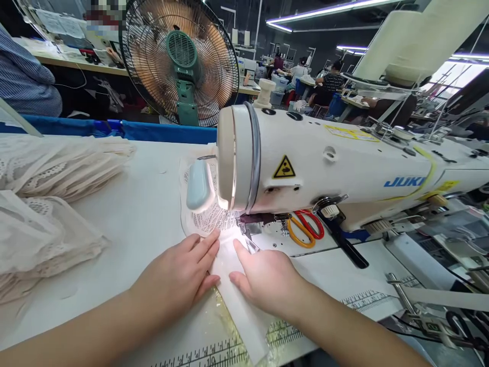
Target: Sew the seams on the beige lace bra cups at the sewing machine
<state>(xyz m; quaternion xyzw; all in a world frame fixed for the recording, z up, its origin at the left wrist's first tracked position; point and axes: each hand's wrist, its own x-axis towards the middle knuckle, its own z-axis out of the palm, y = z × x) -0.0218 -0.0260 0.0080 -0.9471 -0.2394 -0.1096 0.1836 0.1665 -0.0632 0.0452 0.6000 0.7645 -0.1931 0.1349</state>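
Note:
My left hand (179,272) lies flat with fingers stretched out on a cream lace fabric piece (208,221), just left of the presser foot (248,237). My right hand (267,278) rests with fingers together on a plain white fabric strip (244,316) that runs toward me from under the needle. Both fingertips point at the lit needle area of the white JUKI sewing machine (344,168). Neither hand grips anything; they press the cloth to the table (145,214).
Stacks of cream lace pieces (49,204) lie at the left. Scissors with orange and red handles (305,229) sit under the machine arm. A green standing fan (179,61) is behind the table. Ruler markings (214,354) run along the table's near edge. Other people work in the background.

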